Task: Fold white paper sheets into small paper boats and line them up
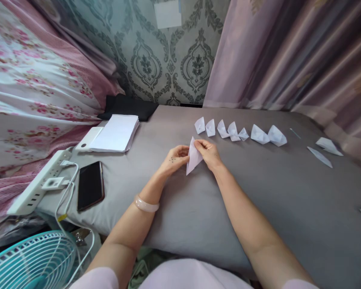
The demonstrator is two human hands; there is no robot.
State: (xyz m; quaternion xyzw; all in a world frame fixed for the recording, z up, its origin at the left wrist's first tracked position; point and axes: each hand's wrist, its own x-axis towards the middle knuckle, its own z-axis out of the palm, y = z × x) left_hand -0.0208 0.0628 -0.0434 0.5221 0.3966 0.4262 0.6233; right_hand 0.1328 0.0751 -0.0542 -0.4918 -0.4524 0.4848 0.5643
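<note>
A folded sheet of white paper (pixel 193 157), pointed at top and bottom, is held upright between my hands over the grey bed cover. My left hand (pixel 175 160) grips its left edge, with the fingers curled partly behind it. On the other side my right hand (pixel 209 153) pinches the upper right of the paper between thumb and fingers. Beyond the hands stands a row of folded paper boats, among them a small boat (pixel 243 134) and a larger boat (pixel 277 136) at the right end.
A stack of white paper (pixel 116 132) lies at the left, near a phone (pixel 90 186) and a power strip (pixel 39 182) with white cables. Two folded paper pieces lie far right, one a flat paper piece (pixel 319 157). A turquoise fan (pixel 33 261) stands at lower left.
</note>
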